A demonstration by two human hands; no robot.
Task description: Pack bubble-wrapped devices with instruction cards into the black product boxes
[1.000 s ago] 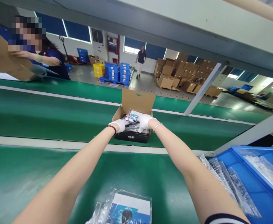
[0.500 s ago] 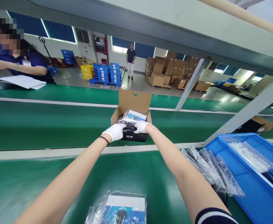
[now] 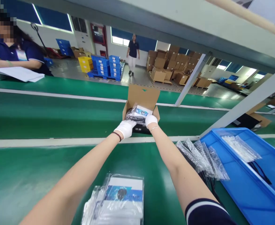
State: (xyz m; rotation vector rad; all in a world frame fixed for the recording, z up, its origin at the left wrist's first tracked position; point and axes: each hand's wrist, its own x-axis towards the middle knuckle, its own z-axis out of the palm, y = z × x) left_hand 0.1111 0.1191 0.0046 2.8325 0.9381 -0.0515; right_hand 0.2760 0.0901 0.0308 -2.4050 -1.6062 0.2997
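An open cardboard box (image 3: 142, 96) with a black front stands on the green conveyor belt (image 3: 57, 115) ahead of me. Plastic-bagged items (image 3: 137, 113) with a blue and white booklet lie in it. My left hand (image 3: 126, 128), in a white glove, rests at the box's near left corner with fingers curled against the bags. My gloved right hand (image 3: 150, 120) presses on the bags at the near right edge, fingers bent down.
A stack of bagged booklets (image 3: 120, 200) lies on the near table. A blue bin (image 3: 252, 168) with bubble-wrap bags (image 3: 200, 154) stands at the right. A co-worker's arm (image 3: 12, 64) and papers are at the far left. Another person (image 3: 133, 53) walks beyond, among pallets of boxes.
The box has drifted right along the belt with both my hands on it. My view has shifted, so the booklet stack and blue bin show more.
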